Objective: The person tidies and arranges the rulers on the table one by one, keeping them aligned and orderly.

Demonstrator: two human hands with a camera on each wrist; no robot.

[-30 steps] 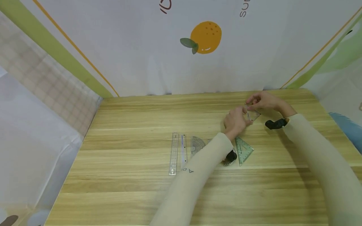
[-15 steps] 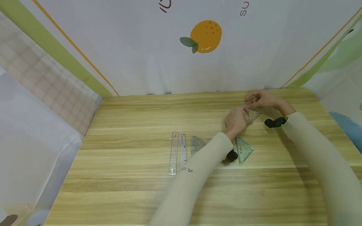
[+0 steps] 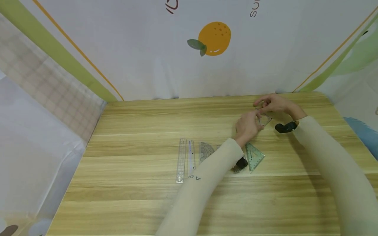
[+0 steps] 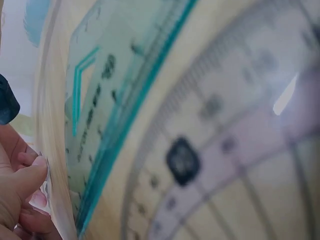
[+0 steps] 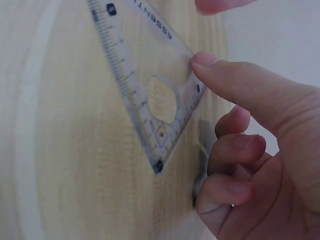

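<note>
A small clear plastic set square (image 3: 264, 120) lies between my two hands at the far right of the table. My left hand (image 3: 246, 126) is at its left side, back of the hand upward; its grip is hidden. My right hand (image 3: 274, 104) reaches in from the right. In the right wrist view, the right thumb (image 5: 240, 80) touches the slanted edge of the set square, the forefinger is apart, and the other fingers are bent. A green set square (image 3: 254, 157) and a round-edged clear protractor (image 4: 200, 165) lie under my left wrist.
Towards the middle of the table (image 3: 124, 164) lie a clear ruler (image 3: 181, 160), a second ruler (image 3: 191, 154) and a half-round protractor (image 3: 206, 151). My left sleeve partly covers this row. A printed cloth (image 3: 141, 65) hangs behind the far edge.
The set square stays nearly in place. My right forefinger has spread slightly away from the thumb, towards the left. My left hand has shifted very slightly to the right.
</note>
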